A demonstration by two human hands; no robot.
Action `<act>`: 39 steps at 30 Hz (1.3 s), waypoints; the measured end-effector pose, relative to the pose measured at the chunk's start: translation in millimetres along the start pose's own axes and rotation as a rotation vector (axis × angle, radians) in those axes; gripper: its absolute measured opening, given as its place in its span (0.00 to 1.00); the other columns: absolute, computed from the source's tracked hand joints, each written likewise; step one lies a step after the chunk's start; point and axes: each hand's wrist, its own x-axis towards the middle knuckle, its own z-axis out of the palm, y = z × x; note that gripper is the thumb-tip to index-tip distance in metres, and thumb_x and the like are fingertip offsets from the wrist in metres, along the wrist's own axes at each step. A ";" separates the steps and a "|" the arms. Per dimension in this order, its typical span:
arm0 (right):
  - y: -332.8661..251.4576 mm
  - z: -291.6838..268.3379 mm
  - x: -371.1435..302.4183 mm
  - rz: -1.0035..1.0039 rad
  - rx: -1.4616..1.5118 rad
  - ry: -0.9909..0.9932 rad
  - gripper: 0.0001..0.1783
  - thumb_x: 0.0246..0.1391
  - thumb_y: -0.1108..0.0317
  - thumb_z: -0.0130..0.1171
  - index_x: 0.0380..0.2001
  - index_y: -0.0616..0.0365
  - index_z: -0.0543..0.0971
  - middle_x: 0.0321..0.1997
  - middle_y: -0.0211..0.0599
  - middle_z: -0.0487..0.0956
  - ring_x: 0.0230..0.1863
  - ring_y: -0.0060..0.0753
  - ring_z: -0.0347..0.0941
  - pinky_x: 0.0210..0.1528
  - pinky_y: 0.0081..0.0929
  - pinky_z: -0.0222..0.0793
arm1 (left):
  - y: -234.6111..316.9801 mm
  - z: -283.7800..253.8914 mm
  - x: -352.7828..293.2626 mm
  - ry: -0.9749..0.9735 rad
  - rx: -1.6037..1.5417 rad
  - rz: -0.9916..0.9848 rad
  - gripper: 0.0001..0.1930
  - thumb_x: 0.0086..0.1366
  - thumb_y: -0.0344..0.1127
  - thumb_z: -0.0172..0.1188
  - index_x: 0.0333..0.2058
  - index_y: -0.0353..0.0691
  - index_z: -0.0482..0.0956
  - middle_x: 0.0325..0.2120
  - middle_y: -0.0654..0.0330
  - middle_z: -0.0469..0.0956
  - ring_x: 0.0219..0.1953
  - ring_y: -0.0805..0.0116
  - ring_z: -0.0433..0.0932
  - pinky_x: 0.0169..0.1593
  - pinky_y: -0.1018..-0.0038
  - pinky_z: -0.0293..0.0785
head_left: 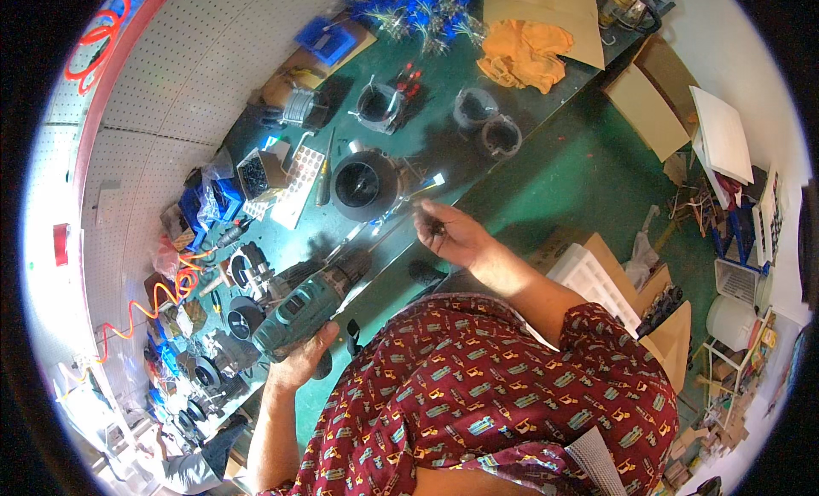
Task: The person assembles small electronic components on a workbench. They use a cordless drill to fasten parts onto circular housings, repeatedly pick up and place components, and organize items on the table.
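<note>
My left hand (305, 358) is wrapped round the grip of a green cordless drill (294, 321), held at the table's near edge; its chuck end reaches toward the upper right. My right hand (458, 237) is half closed, palm up, round some small dark pieces (436, 228), too small to name for sure. Just beyond it on the green table (426, 142) sits a round black housing (358, 185) with a dark open face. Thin wires with a white connector (438, 179) come out beside the housing, close to my right fingertips.
Dark ring-shaped parts (380, 105) stand farther back, near a wire coil (302, 110), an orange cloth (525, 56) and bundled blue-ended wires (418, 14). A screwdriver (323, 182) lies left of the housing. Several round assemblies (247, 317) crowd the left. Cardboard boxes (657, 99) stand right.
</note>
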 end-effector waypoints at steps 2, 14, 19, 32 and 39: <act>-0.7 3.5 1.0 -0.003 -0.009 0.050 0.08 0.64 0.67 0.59 0.43 0.58 0.78 0.37 0.32 0.79 0.37 0.24 0.77 0.41 0.21 0.79 | -0.9 1.4 0.3 0.006 -0.015 0.011 0.16 0.61 0.38 0.69 0.46 0.40 0.79 0.36 0.63 0.80 0.37 0.70 0.76 0.41 0.69 0.75; -2.0 29.9 -0.8 0.105 -0.234 0.154 0.10 0.67 0.62 0.55 0.40 0.57 0.76 0.34 0.27 0.75 0.30 0.16 0.69 0.34 0.14 0.72 | 46.0 -1.9 5.5 -0.009 0.350 0.274 0.13 0.56 0.32 0.71 0.39 0.38 0.82 0.33 0.57 0.83 0.33 0.62 0.83 0.38 0.70 0.78; 5.8 18.9 16.7 0.118 -0.248 0.085 0.08 0.67 0.64 0.54 0.42 0.56 0.77 0.35 0.28 0.75 0.31 0.18 0.68 0.34 0.18 0.67 | 37.1 0.8 7.6 -0.011 0.487 0.234 0.17 0.53 0.34 0.70 0.41 0.38 0.81 0.32 0.54 0.82 0.29 0.59 0.83 0.35 0.70 0.78; 2.6 -6.8 29.1 -0.787 -1.409 0.310 0.16 0.47 0.69 0.69 0.40 0.61 0.80 0.34 0.45 0.82 0.36 0.45 0.81 0.41 0.33 0.75 | 131.8 -32.1 53.4 -0.120 0.647 0.302 0.20 0.48 0.35 0.74 0.40 0.38 0.81 0.27 0.52 0.80 0.30 0.52 0.80 0.38 0.63 0.76; -3.1 -12.1 39.7 -1.086 -1.590 0.103 0.15 0.45 0.73 0.69 0.39 0.57 0.81 0.37 0.43 0.82 0.36 0.44 0.82 0.39 0.36 0.78 | 195.8 -27.7 98.7 -0.290 0.751 0.229 0.25 0.45 0.35 0.73 0.46 0.41 0.80 0.36 0.49 0.82 0.42 0.46 0.80 0.49 0.55 0.73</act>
